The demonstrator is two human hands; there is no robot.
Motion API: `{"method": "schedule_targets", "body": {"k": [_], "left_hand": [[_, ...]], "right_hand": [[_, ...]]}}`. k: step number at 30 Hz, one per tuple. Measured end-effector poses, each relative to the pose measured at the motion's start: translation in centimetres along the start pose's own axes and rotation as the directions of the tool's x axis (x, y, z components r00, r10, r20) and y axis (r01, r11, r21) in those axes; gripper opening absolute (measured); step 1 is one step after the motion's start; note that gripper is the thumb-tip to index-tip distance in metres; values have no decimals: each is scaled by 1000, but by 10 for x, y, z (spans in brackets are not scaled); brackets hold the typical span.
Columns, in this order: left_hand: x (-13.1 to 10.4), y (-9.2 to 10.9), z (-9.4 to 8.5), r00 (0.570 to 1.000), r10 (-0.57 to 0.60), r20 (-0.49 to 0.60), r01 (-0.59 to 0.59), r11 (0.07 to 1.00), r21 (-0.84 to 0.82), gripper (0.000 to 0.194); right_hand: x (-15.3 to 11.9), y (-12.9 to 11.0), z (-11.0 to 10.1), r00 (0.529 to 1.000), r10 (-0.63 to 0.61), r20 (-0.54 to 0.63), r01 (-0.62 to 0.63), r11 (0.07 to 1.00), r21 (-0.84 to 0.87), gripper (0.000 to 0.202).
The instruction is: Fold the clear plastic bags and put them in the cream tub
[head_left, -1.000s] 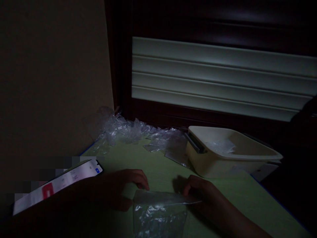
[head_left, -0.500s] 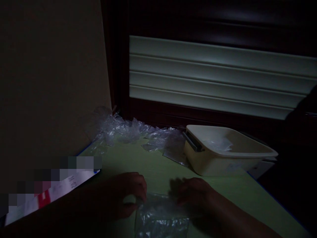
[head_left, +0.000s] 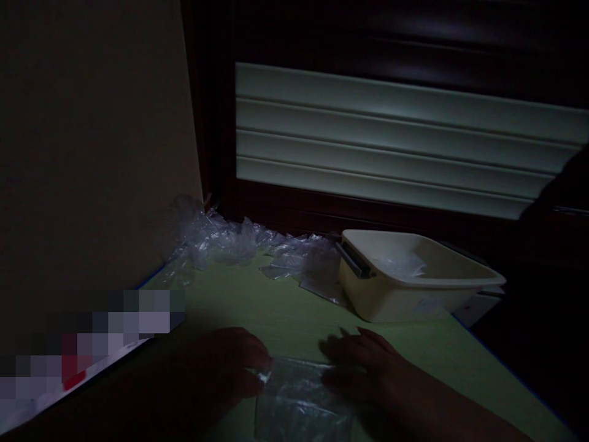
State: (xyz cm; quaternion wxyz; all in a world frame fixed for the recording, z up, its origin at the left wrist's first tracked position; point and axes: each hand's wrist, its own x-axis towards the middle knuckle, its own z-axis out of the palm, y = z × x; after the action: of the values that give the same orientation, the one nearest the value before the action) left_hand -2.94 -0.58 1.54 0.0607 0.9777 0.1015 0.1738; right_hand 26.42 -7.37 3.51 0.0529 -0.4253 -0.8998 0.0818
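In the head view, a clear, thin, shiny plastic bag [head_left: 304,399] is seen low in the middle, laid nearly flat on the pale green tabletop [head_left: 230,301] between the two hands. Its top left corner is pinched between the thumb and finger of the left hand [head_left: 225,362]. The right hand [head_left: 368,362] is held by its right side, fingers bent; it is too dark to tell if the bag is gripped there.

At the back, a long, messy heap of clear plastic bags [head_left: 230,239] is seen. Beside its right end, a cream plastic box with dark side clips [head_left: 391,301] is set, with some clear, crumpled plastic [head_left: 400,264] inside. At the left, a flat thing with a white and red face [head_left: 99,368] is mostly hidden by blurry squares.

The work on the bag seems to be only partway done, since it is not let go yet. In the heap and the box, what is finished and what is left cannot be told.
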Motion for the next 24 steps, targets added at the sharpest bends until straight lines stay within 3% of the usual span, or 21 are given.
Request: {"method": "schedule_targets", "body": {"k": [5, 8, 11, 15, 19, 24], "left_hand": [[6, 12, -8, 998, -58, 18, 58, 998, -30, 24], [10, 20, -10, 998, -59, -27, 59, 998, -3, 26], [14, 27, -11, 999, -39, -38, 39, 999, 5, 33], [19, 40, -13, 996, -82, -32, 82, 997, 14, 47], [21, 51, -14, 991, -105, -86, 108, 994, 33, 44], [18, 51, -7, 993, -85, -85, 91, 993, 74, 40]], "right_hand": [[-3, 1, -13, 996, 28, -82, -24, 999, 45, 28], [-1, -10, -29, 985, 95, -141, -83, 993, 89, 41], [2, -20, -32, 983, 13, -180, 4, 996, 90, 51], [9, -29, -16, 981, -113, -156, 121, 992, 46, 45], [17, -40, -6, 986, -80, -146, 90, 994, 67, 43], [18, -41, -1, 996, -93, 11, 91, 987, 132, 65]]}}
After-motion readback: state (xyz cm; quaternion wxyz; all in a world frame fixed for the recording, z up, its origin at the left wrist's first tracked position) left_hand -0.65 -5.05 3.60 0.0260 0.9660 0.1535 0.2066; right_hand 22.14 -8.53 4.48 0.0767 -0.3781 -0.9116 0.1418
